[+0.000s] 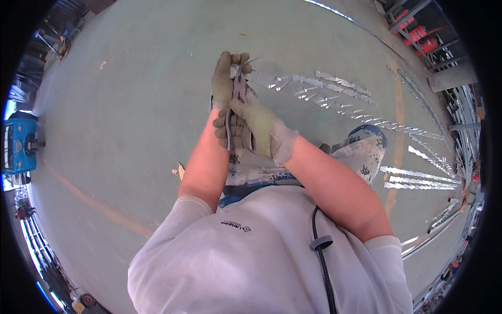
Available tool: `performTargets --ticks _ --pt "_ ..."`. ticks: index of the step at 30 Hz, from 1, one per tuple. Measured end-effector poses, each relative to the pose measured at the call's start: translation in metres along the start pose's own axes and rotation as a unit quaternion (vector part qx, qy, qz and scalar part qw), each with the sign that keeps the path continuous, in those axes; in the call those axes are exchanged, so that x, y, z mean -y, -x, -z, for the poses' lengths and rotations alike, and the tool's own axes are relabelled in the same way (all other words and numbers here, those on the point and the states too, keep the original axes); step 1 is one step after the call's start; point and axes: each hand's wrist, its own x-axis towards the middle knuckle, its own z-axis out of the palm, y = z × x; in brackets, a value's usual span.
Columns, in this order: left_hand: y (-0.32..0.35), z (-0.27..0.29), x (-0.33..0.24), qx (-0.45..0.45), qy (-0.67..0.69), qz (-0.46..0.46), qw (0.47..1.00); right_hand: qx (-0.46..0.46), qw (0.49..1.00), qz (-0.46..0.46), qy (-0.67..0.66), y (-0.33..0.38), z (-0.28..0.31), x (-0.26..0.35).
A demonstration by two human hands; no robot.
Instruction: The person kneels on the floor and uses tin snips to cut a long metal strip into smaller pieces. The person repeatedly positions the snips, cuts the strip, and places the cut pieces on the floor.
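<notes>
My gloved left hand (224, 81) is closed around the near end of a long silvery metal strip (314, 98) with spikes bent up along it. From there the strip runs off to the right toward the floor. In my gloved right hand (259, 123) is a pair of pliers (239, 91), its two handles in my grip and its jaws up against the strip's end beside my left fingers. Whether the jaws bite on a spike is too small to tell.
Another spiked strip (342, 85) lies just beyond mine. More silvery strips (418, 180) rest on the floor at the right, near racks of metal stock (464, 131). Red containers (415, 34) sit at the far right. A blue vehicle (22, 144) stands at the left edge.
</notes>
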Motion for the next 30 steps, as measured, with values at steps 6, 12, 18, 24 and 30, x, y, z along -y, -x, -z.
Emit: performTargets --ticks 6,12,18,24,30 --pt "-0.011 0.025 0.024 0.117 -0.038 -0.071 0.99 0.11 0.993 -0.029 -0.019 -0.005 0.068 -0.024" --pt "-0.031 0.039 0.033 0.096 0.037 -0.047 0.994 -0.024 0.994 0.046 -0.101 0.003 0.16 -0.05" --pt "-0.052 0.028 0.018 0.102 0.022 -0.054 0.993 -0.139 0.96 0.118 -0.211 -0.015 0.251 -0.062" --pt "-0.134 0.017 -0.12 0.381 0.069 -0.046 0.921 -0.166 0.934 0.176 -0.264 0.008 0.264 -0.046" --pt "-0.062 -0.063 -0.185 0.054 -0.044 -0.191 0.979 -0.158 0.917 0.197 -0.31 -0.005 0.287 -0.047"
